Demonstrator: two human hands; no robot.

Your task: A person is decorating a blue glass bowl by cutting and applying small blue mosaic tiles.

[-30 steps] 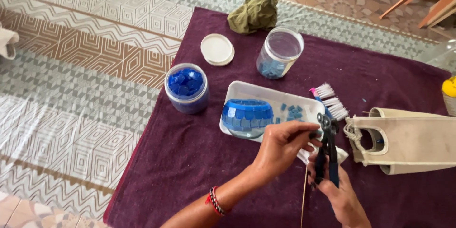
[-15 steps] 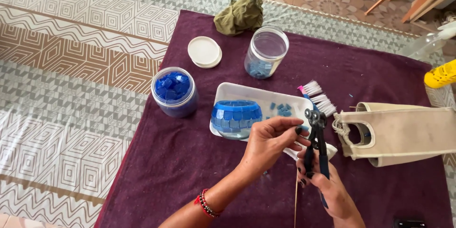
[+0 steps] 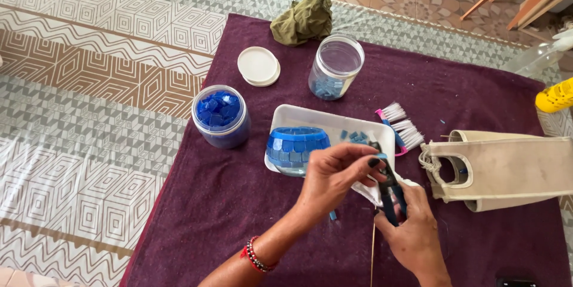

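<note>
The maroon cloth [image 3: 239,203] ends at the patterned floor mat [image 3: 89,114] on the left, with bare cloth open before the hands. Above them, close by, lies a white tray [image 3: 334,121] holding a blue mosaic bowl [image 3: 295,146]. The left hand [image 3: 334,176] reaches across, fingertips pinched on a small blue tile [image 3: 381,157] at the head of the tile nippers [image 3: 391,191]. The right hand [image 3: 412,236] wraps closed around the nippers' blue handles. Two jars: one full of blue tiles [image 3: 221,117], one nearly empty clear jar [image 3: 336,66]. One white lid [image 3: 258,66], one brush [image 3: 401,129], one cream bag [image 3: 507,167], one green rag [image 3: 303,19].
</note>
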